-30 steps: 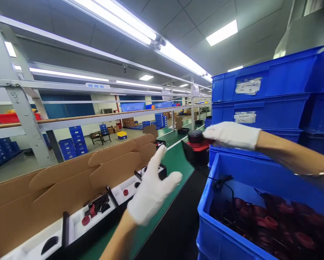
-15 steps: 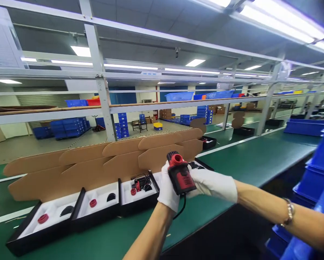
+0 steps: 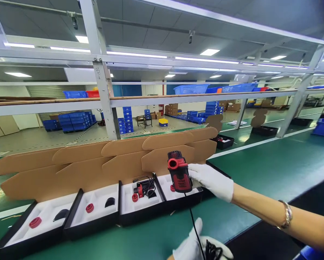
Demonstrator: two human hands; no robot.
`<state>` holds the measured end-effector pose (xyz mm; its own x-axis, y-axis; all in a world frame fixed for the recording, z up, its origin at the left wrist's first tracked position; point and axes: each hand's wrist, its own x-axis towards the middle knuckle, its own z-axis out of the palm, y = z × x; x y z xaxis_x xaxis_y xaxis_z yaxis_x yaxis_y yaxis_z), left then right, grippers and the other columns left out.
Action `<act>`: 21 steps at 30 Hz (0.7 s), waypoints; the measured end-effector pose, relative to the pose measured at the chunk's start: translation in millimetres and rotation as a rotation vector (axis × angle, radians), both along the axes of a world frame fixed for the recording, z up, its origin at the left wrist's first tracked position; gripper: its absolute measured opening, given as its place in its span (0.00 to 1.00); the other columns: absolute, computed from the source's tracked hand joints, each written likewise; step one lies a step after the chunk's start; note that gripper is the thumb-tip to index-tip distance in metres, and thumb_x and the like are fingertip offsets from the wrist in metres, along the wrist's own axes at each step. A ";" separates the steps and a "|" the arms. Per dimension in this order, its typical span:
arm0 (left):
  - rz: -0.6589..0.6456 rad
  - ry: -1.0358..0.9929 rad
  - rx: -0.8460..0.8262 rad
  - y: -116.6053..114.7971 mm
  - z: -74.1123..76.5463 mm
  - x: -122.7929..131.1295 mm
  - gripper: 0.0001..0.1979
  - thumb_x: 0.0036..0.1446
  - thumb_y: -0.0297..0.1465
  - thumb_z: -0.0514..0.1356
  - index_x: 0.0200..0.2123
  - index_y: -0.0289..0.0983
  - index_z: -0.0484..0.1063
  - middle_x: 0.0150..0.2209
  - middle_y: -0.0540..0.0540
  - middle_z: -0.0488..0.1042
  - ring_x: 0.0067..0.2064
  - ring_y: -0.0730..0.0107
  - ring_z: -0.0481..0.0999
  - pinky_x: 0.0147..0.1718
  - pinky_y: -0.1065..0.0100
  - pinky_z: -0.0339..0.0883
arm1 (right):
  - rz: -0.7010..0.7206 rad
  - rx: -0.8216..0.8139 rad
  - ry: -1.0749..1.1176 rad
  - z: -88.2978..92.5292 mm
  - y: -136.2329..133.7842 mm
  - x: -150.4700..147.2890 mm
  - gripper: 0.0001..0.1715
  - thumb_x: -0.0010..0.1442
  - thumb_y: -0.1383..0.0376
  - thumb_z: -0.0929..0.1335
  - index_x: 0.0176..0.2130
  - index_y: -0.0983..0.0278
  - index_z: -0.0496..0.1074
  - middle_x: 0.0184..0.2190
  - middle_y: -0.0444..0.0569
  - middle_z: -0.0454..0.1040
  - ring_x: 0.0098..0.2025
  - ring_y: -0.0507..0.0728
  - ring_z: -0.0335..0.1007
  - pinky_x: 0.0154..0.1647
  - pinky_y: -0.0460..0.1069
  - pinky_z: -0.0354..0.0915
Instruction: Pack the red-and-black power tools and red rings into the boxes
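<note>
My right hand (image 3: 212, 180), in a white glove, grips a red-and-black electric air pump (image 3: 180, 177) from its right side. The pump is held upright above the fourth open box, its round red port facing me. A black cable (image 3: 194, 220) hangs from its base down to my left hand (image 3: 190, 243), also gloved. My left hand is closed about the cable, low over the green belt, with a coiled bundle (image 3: 213, 250) at its palm; the frame's bottom edge cuts it off. Behind the pump, a red ring-shaped part (image 3: 173, 188) shows in the box's white insert.
Open black boxes with raised brown cardboard lids (image 3: 80, 180) stand in a row along the green belt (image 3: 140, 234). The third box holds another air pump (image 3: 141, 189) with its cable. Red ring parts (image 3: 89, 208) and black pieces (image 3: 110, 202) lie in the left boxes. A metal post (image 3: 103, 97) rises behind.
My left hand has left the pump and moved down to the cable below. My right hand still holds the pump, now more upright. The view has shifted, showing more of the fourth box.
</note>
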<state>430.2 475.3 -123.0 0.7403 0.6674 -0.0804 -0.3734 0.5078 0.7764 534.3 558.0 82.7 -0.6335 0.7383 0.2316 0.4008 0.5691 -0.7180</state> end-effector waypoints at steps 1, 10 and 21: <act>-0.019 -0.013 -0.001 0.2 -7.3 2.1 0.48 0.48 0.68 0.43 0.37 0.29 0.77 0.30 0.36 0.76 0.32 0.58 0.77 0.43 0.54 0.69 | -0.036 0.024 -0.035 -1.6 13.7 1.9 0.26 0.65 0.48 0.59 0.44 0.62 0.75 0.42 0.51 0.76 0.48 0.62 0.71 0.51 0.54 0.68; 0.532 0.101 -0.068 53.2 30.6 -19.6 0.31 0.40 0.52 0.69 0.38 0.36 0.64 0.27 0.53 0.69 0.18 0.78 0.66 0.12 0.76 0.60 | -0.020 0.350 -0.741 -57.8 181.1 -3.5 0.21 0.60 0.62 0.62 0.49 0.62 0.76 0.42 0.54 0.78 0.44 0.65 0.73 0.47 0.54 0.64; 0.500 0.686 0.409 102.4 59.1 -79.7 0.19 0.57 0.44 0.53 0.37 0.33 0.71 0.26 0.44 0.76 0.18 0.78 0.59 0.20 0.74 0.49 | 0.156 0.033 -0.666 -107.4 206.5 -30.6 0.10 0.54 0.66 0.72 0.39 0.64 0.78 0.37 0.50 0.78 0.42 0.60 0.73 0.48 0.55 0.66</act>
